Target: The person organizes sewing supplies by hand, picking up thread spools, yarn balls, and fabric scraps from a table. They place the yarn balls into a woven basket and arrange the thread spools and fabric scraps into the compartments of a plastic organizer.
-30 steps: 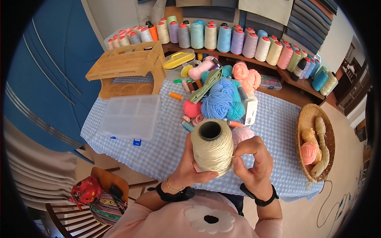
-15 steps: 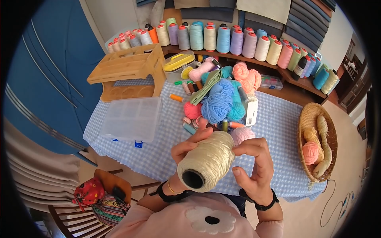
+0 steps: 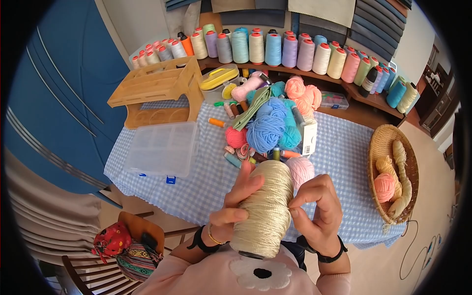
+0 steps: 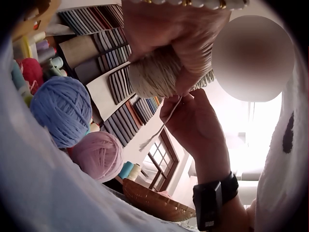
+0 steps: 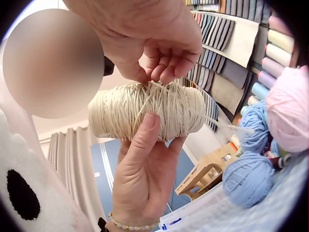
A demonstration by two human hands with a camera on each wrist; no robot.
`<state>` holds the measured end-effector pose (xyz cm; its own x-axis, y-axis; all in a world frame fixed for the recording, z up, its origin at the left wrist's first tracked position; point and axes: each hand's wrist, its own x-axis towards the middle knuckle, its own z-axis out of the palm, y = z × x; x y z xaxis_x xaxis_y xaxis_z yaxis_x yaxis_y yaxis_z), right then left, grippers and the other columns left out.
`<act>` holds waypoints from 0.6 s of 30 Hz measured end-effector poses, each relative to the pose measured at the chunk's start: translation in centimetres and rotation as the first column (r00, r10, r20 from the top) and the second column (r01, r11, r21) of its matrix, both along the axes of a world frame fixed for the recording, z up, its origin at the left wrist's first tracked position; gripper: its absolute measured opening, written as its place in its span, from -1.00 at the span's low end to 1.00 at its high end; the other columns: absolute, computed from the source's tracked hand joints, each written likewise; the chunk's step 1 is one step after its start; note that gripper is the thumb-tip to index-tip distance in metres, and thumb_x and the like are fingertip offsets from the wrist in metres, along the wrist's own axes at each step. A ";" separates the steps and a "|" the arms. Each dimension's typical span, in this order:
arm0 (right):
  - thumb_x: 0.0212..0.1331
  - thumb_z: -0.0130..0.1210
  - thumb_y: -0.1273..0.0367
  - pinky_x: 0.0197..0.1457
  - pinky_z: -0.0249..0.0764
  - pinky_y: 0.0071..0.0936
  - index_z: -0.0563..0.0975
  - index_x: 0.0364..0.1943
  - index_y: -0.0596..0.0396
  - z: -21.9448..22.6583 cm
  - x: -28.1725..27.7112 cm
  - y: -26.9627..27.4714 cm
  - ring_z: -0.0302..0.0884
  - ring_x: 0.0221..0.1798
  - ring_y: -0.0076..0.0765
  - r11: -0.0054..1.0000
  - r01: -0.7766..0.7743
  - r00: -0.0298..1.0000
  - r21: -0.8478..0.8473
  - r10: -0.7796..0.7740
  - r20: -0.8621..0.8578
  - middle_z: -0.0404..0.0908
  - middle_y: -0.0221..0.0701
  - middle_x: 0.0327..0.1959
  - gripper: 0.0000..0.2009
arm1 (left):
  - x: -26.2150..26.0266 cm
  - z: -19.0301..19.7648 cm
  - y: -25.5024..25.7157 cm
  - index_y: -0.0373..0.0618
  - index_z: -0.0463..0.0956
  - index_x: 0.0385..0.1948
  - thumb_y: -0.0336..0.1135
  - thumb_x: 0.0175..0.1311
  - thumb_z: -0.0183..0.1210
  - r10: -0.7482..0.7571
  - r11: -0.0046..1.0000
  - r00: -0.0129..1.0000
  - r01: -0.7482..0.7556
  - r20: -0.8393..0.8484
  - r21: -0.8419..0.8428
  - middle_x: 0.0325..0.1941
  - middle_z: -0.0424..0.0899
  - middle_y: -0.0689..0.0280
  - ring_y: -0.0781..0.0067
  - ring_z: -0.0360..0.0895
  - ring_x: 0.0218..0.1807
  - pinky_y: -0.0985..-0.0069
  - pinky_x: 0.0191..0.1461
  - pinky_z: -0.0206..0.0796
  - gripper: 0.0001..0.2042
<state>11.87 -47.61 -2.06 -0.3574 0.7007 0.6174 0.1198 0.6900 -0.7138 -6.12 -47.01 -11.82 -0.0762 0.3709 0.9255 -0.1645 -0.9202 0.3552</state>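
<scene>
Above the near edge of the checked tablecloth (image 3: 196, 189), the left hand (image 3: 235, 209) grips the cream spool (image 3: 265, 209) while the right hand (image 3: 317, 211) pinches at its windings (probably the loose thread end). Drawing it free likely needs a steady spool.

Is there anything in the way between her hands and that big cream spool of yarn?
Nothing visible: the left hand holds the cream spool directly, and the right hand pinches yarn at its side.
</scene>
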 end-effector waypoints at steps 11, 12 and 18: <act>0.09 0.20 0.61 -0.09 0.46 -0.43 0.52 -0.22 0.13 -0.1 0.3 -1.0 0.54 -0.20 -0.34 0.994 -0.045 0.990 -0.097 0.032 -0.136 0.57 -0.31 -0.24 -0.82 | -2.5 0.4 -0.3 0.12 0.39 0.20 -0.20 0.41 0.04 0.047 0.981 0.954 0.012 -0.295 0.195 0.60 0.05 0.10 -0.02 -0.31 0.66 -0.11 0.62 -0.57 -0.65; 0.07 0.19 0.62 -0.11 0.46 -0.43 0.53 -0.23 0.13 -0.2 0.2 -1.1 0.54 -0.22 -0.33 0.995 -0.037 0.986 -0.091 0.021 -0.163 0.57 -0.31 -0.26 -0.81 | -2.6 0.3 -0.4 0.01 0.38 0.26 -0.19 0.38 0.05 0.047 0.984 0.950 0.008 -0.308 0.175 0.61 0.01 0.11 -0.02 -0.30 0.66 -0.09 0.62 -0.59 -0.58; -0.01 0.20 0.65 -0.15 0.47 -0.42 0.58 -0.25 0.12 0.4 0.7 -1.5 0.56 -0.24 -0.29 1.000 0.019 1.000 0.023 -0.019 -0.008 0.59 -0.30 -0.29 -0.78 | -2.9 0.6 -0.2 -0.28 0.33 0.35 -0.16 0.32 0.06 0.021 0.980 0.936 0.050 -0.351 0.191 0.65 -0.11 0.18 0.00 -0.37 0.66 -0.03 0.62 -0.67 -0.41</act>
